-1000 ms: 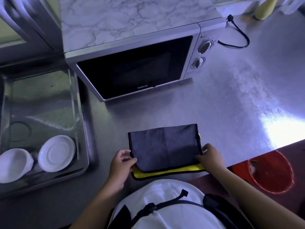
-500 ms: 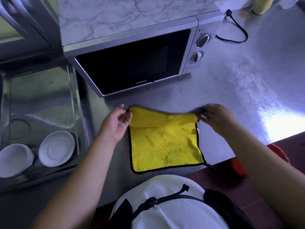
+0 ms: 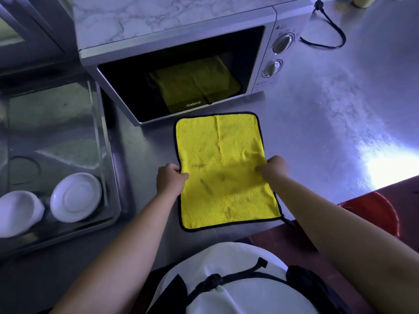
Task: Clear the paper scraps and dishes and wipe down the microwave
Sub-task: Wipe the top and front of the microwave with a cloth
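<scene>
A yellow cloth (image 3: 223, 168) with a black hem lies spread flat, yellow side up, on the steel counter in front of the microwave (image 3: 181, 64). My left hand (image 3: 170, 179) grips the cloth's left edge at mid-length. My right hand (image 3: 273, 169) pinches the cloth near its right edge. The microwave's dark door is closed and mirrors the yellow cloth. In the sink (image 3: 108, 137) at the left lie a white bowl (image 3: 19, 213) and a white plate (image 3: 76, 197).
A black power cord (image 3: 333, 30) loops on the counter right of the microwave. A red bucket (image 3: 376, 214) stands below the counter's front edge at the right. A bright light patch falls on the counter at the right.
The cloth was folded grey side up; both hands opened it away from me to its full length. They then came back to its middle edges.
</scene>
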